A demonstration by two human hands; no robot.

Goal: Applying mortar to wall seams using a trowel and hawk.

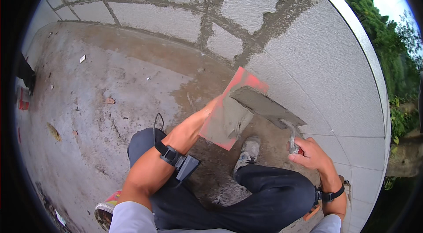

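Observation:
My left hand [212, 106] is mostly hidden behind a red plasterer's hawk [257, 84], holding it up from below; its fingers do not show. Grey wet mortar [224, 120] coats much of the board. In my right hand [312, 154], the fingers wrap round the red handle of a flat rectangular trowel [275, 112]. Its long blade is smeared with mortar, and its left end overlaps the hawk's right side. Both tools are in front of the light grey panel wall [317, 83], above the floor between my knees.
Dark mortar bands [251, 41] cover joints along the wall. Small scraps lie about the concrete floor [110, 114]. A bucket [104, 213] stands by my left elbow. At far left are a red and white bucket [23, 100] and a person's dark-clothed leg [26, 72].

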